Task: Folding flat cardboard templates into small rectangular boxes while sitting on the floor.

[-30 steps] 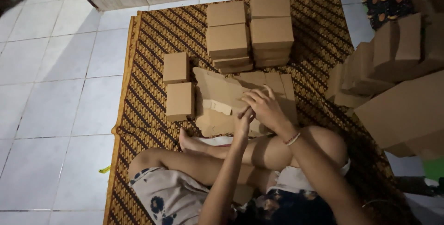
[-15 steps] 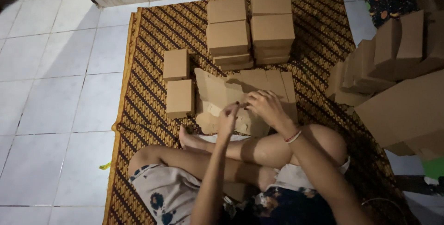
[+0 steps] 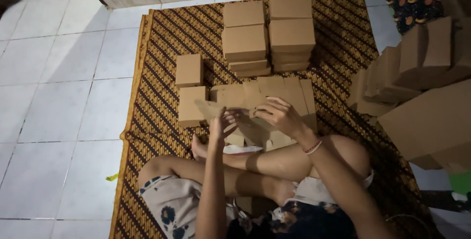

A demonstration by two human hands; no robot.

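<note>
The flat blank (image 3: pixel 255 109) is held over the mat (image 3: pixel 162 47), above the crossed legs and in front of the stacks (image 3: pixel 267 33). Crease along the scored lines, panels square. Right hand (image 3: pixel 279 116) pinches the upper edge, wrist bent. Left hand (image 3: pixel 220 127) grips the left flap, fingers curled, forearm upright.

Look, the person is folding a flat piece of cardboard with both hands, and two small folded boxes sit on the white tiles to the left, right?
Not quite. The two small folded boxes sit on the patterned mat, not on the white tiles; the head view shows this. The rest holds: the left hand and right hand both work on the flat piece of cardboard.
</note>
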